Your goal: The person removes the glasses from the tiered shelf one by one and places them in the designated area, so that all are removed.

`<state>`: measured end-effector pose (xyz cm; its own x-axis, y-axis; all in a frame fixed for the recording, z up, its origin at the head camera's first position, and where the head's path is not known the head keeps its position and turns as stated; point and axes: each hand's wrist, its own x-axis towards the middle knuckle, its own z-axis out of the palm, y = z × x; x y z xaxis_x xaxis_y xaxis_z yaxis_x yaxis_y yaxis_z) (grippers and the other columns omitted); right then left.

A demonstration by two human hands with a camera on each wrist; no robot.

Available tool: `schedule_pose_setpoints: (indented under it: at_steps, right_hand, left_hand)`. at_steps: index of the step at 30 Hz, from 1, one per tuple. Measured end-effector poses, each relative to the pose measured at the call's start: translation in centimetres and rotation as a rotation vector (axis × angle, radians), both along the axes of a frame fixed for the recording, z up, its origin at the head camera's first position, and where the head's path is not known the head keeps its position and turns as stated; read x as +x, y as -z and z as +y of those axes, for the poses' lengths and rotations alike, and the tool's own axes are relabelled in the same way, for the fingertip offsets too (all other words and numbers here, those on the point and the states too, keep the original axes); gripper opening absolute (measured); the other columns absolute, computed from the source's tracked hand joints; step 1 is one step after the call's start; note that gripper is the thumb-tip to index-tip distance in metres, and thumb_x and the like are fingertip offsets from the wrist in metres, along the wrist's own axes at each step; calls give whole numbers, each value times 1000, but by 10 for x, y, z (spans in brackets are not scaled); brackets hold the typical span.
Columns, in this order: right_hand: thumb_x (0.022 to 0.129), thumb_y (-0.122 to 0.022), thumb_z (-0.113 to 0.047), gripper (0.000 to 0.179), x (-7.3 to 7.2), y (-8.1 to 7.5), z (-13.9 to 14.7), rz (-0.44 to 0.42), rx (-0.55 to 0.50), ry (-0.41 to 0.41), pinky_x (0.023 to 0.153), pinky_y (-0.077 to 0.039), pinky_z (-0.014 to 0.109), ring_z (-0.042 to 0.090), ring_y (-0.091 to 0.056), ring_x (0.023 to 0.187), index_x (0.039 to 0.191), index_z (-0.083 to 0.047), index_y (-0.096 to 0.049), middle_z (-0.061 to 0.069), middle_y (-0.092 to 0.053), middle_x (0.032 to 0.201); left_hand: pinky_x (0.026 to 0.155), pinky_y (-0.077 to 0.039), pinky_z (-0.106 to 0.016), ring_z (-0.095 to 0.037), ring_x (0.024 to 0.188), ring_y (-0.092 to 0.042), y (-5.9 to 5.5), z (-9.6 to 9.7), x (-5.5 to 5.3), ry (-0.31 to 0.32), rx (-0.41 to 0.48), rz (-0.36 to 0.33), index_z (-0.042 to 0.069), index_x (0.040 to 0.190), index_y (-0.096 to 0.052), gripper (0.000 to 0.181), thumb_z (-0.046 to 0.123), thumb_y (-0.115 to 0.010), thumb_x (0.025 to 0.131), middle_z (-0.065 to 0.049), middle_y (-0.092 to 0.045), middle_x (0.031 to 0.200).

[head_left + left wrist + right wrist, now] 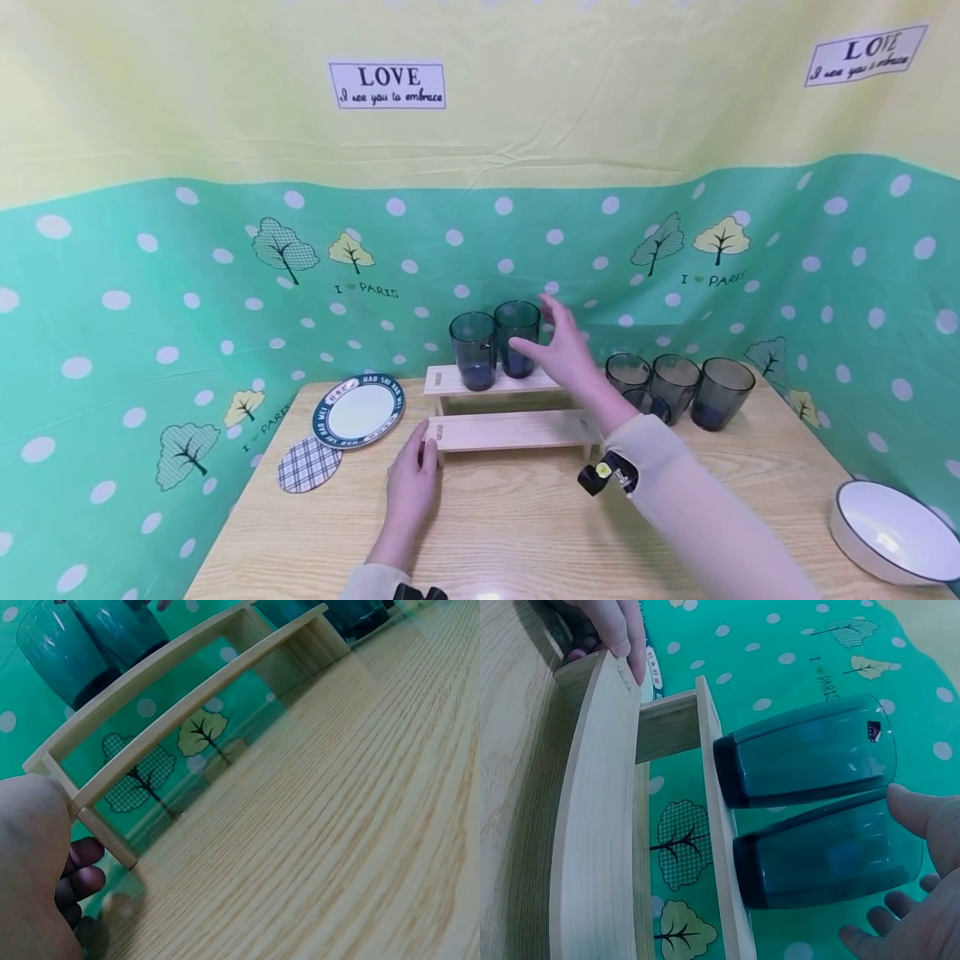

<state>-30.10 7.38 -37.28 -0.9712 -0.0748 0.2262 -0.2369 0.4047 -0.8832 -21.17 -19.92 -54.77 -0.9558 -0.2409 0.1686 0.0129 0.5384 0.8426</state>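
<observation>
A two-step wooden rack (510,431) stands on the table. Its upper step carries two dark tinted glass cups, a left cup (474,350) and a right cup (517,337), upright and side by side. My left hand (412,479) grips the left end of the lower step; in the left wrist view its fingers (82,883) curl beside the rack's leg. Around the right cup's upper part my right hand (558,346) is spread, thumb toward the front and fingers behind. The right wrist view shows the thumb (911,810) at that cup's rim and the other fingers held apart from its side.
Several more tinted cups (723,393) stand right of the rack, partly behind my right forearm. On the left, a plate (324,429) with a dark patterned rim overlaps a checked coaster (303,471). A white bowl (862,533) sits at the right edge; a curtain (480,225) hangs behind.
</observation>
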Motion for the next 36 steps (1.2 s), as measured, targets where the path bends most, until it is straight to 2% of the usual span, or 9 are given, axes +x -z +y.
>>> schedule_pose_setpoints:
  at_steps: [19, 28, 36]
  right_hand:
    - [101, -84, -37, 99, -10, 3, -9, -36, 37, 3, 126, -37, 61, 40, -30, 162, 177, -23, -22, 13, -23, 181]
    - [101, -85, -38, 99, -14, 6, -10, -42, 27, -4, 124, -39, 61, 41, -34, 160, 177, -23, -23, 12, -26, 180]
    - [97, -89, -37, 97, -12, 6, -11, -45, -9, 31, 124, -41, 59, 38, -34, 160, 174, -23, -31, 10, -31, 179]
  left_hand:
    - [105, -54, -60, -29, 112, -67, 0, 2, -1, -7, -20, 14, 10, 165, -52, 49, 27, -51, 119, -12, -73, 123]
    - [108, -53, -60, -30, 117, -67, -1, 2, -1, -6, -4, -1, 12, 166, -50, 51, 31, -50, 119, -11, -73, 126]
    - [107, -53, -61, -30, 116, -67, 1, 0, -2, 1, -20, 5, 11, 166, -50, 51, 31, -49, 119, -11, -73, 123]
